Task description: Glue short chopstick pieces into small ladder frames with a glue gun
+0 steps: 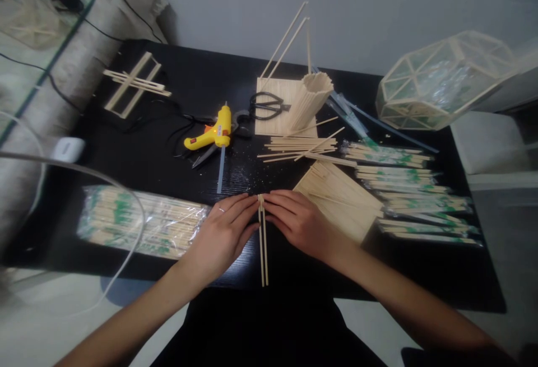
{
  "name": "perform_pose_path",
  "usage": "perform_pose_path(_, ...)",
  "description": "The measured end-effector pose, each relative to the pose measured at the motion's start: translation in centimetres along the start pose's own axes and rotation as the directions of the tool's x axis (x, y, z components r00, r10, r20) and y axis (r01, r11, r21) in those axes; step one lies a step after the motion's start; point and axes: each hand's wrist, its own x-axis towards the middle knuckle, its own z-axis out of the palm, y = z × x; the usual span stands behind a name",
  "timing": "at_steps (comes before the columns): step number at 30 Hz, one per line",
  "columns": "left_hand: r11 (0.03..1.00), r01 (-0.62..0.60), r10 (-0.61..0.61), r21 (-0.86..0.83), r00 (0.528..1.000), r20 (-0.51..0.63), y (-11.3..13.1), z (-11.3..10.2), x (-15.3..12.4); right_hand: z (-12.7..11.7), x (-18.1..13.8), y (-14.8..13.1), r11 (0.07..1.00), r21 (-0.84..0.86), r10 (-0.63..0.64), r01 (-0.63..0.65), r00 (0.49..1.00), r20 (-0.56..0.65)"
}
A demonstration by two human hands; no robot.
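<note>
A pair of thin wooden chopsticks (264, 255) lies lengthwise before me, side by side with a narrow gap between them. From the left, my left hand (225, 230) closes its fingertips on their far end. My right hand (300, 221) pinches the same end from the other side, so the fingers partly hide it. Beyond my hands rests a yellow hot glue gun (214, 130) with a glue stick (221, 170) in its back. A flat panel of joined sticks (336, 199) lies beside my right hand.
A plastic pack of chopsticks (138, 221) lies left, crossed by a white cable (140, 215). Several wrapped chopsticks (416, 204) lie right. Behind are black-handled scissors (269, 106), a stick cylinder (309, 101), loose sticks (298, 145), a crossed stick frame (134, 86) and a large faceted frame (445, 84).
</note>
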Motion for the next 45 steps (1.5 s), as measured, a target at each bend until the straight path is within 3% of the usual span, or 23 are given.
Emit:
perform_pose_path(24, 1.0, -0.008, 0.008, -0.007, 0.998, 0.066, -0.22, 0.09, -0.72, 0.35, -0.31, 0.25, 0.999, 0.028, 0.023, -0.023, 1.0, 0.02)
perform_pose_path(45, 0.998, 0.018, -0.014, -0.063, 0.997, 0.071, -0.25, 0.07, -0.71, 0.19, -0.3, 0.91, 0.993, -0.067, -0.095, 0.098, 0.994, 0.045)
